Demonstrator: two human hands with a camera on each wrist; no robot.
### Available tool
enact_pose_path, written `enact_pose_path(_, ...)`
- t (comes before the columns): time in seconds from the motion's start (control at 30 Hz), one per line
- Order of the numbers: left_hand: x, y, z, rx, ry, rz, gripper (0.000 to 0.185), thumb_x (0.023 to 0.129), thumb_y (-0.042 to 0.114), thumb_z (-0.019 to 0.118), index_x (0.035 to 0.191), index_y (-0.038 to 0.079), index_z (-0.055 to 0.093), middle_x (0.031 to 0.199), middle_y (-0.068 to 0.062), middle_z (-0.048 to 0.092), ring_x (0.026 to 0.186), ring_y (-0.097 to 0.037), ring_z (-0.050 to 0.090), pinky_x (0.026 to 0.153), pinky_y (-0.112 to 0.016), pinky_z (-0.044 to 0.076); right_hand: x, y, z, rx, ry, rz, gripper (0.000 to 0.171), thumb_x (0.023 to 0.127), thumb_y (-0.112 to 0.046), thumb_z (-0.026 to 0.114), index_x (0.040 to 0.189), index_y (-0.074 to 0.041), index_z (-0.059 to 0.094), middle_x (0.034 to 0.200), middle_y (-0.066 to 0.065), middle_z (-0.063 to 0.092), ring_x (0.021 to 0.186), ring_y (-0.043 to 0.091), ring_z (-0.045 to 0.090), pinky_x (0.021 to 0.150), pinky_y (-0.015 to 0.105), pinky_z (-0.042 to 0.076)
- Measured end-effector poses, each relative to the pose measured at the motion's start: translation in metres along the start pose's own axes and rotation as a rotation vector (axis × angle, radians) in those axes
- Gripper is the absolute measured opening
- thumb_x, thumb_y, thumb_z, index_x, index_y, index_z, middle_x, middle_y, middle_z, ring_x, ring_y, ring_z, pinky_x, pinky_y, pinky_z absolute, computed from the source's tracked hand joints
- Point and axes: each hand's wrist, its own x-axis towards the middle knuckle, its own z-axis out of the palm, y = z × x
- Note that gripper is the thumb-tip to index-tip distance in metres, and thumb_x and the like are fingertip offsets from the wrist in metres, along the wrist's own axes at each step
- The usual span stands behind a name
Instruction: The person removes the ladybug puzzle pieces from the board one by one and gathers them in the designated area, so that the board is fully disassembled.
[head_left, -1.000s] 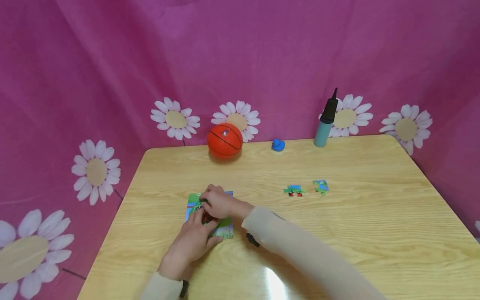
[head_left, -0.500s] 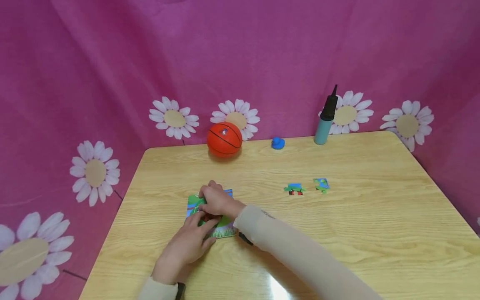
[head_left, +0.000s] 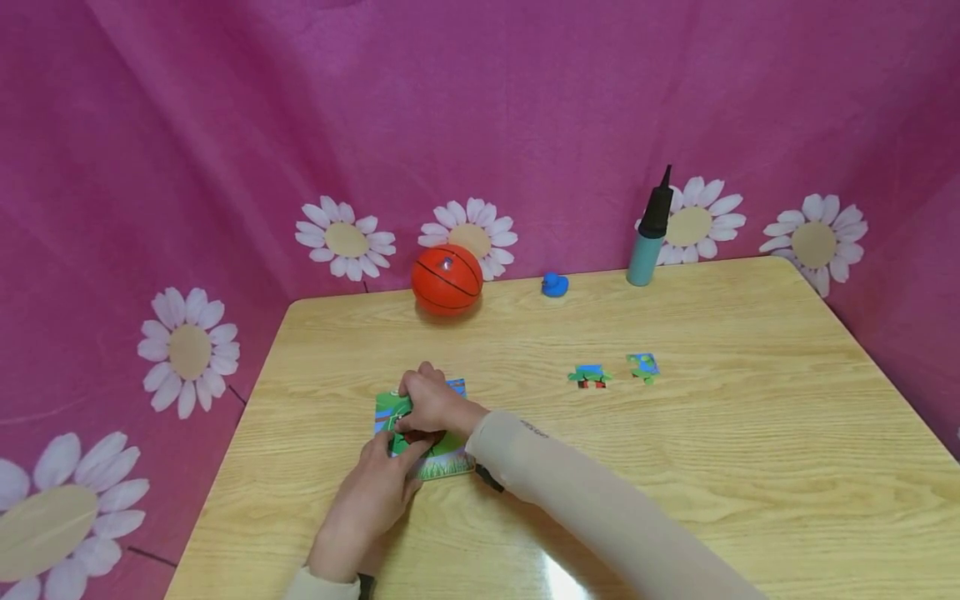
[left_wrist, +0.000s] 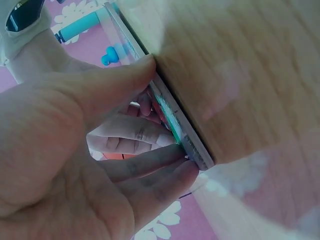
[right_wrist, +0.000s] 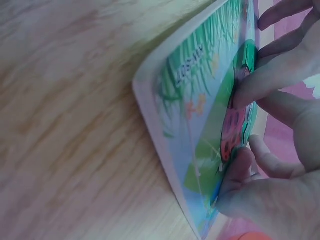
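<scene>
Since 1.0 s ago, both hands have stayed on the puzzle; the left hand [head_left: 371, 500] has crept slightly nearer the body, and the board's near corner has swung a little to the right.

Nearest: left hand rests on the near-left part of the flat rectangular green-and-blue picture puzzle board [head_left: 450, 458], which lies on the pale wood-grain desk [head_left: 675, 467]. Left wrist view shows thumb and fingers bracketing the board's edge, so its grip is narrow, holding the board.

Next: right hand [head_left: 435, 404] curls over the board's middle, fingertips pinching or pressing a small green-and-red ladybird puzzle piece [right_wrist: 235, 127] against the picture. Whether the piece is fully seated cannot be told.

Risk notes (judgement):
- Piece pressed while misaligned: tabs may bend or jam.
- Board is thin and light on a glossy desk; uneven pressure could slide or tip it, popping seated pieces loose.
- Right sleeve [head_left: 600, 517] lies low across the desk; a sweep could drag the board.

Farther right, well apart: two loose small green-and-blue puzzle pieces [head_left: 590, 377] [head_left: 642, 367].

Far edge: orange rubber basketball [head_left: 447, 279], small blue toy duck [head_left: 555, 286], upright teal cylinder hand pump with black top [head_left: 649, 237], before pink daisy-print cloth [head_left: 480, 108]. The ball could roll if the desk is jolted.
</scene>
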Motion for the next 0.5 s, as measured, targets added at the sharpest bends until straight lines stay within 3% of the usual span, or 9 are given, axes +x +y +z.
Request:
enact_pose_path(0.27, 0.0069, -0.0013, -0.0064, 0.003, -0.056, -0.003, 0.05, 0.089, 0.015, 0.084, 0.136, 0.022, 0.07, 0.12, -0.026, 0.06, 0.102, -0.038, 0.058, 0.074, -0.051, 0.059, 0.0016, 0.0041, 0.0001, 0.087, 0.021, -0.04, 0.041, 0.088, -0.024, 0.087, 0.117, -0.007, 0.064, 0.118, 0.006, 0.057, 0.11, 0.021, 0.052, 0.102, 0.031, 0.049)
enact_pose_path(0.4, 0.0087, -0.0006, -0.0082, -0.008, -0.1, -0.039, 0.048, 0.089, 0.017, 0.085, 0.135, 0.021, 0.07, 0.126, -0.027, 0.057, 0.105, -0.039, 0.058, 0.074, -0.05, 0.06, 0.0013, 0.0051, -0.001, 0.122, 0.019, -0.094, 0.035, 0.09, -0.021, 0.085, 0.114, -0.006, 0.066, 0.116, 0.006, 0.063, 0.106, 0.016, 0.056, 0.1, 0.028, 0.051)
enact_pose_path(0.5, 0.0092, 0.0005, -0.0085, -0.01, -0.105, -0.046, 0.047, 0.088, 0.016, 0.085, 0.132, 0.019, 0.07, 0.129, -0.028, 0.056, 0.108, -0.042, 0.059, 0.079, -0.053, 0.06, 0.0006, 0.0063, -0.0011, 0.131, 0.033, -0.112, 0.037, 0.091, -0.019, 0.084, 0.12, -0.004, 0.067, 0.115, 0.009, 0.064, 0.1, 0.015, 0.056, 0.093, 0.026, 0.051)
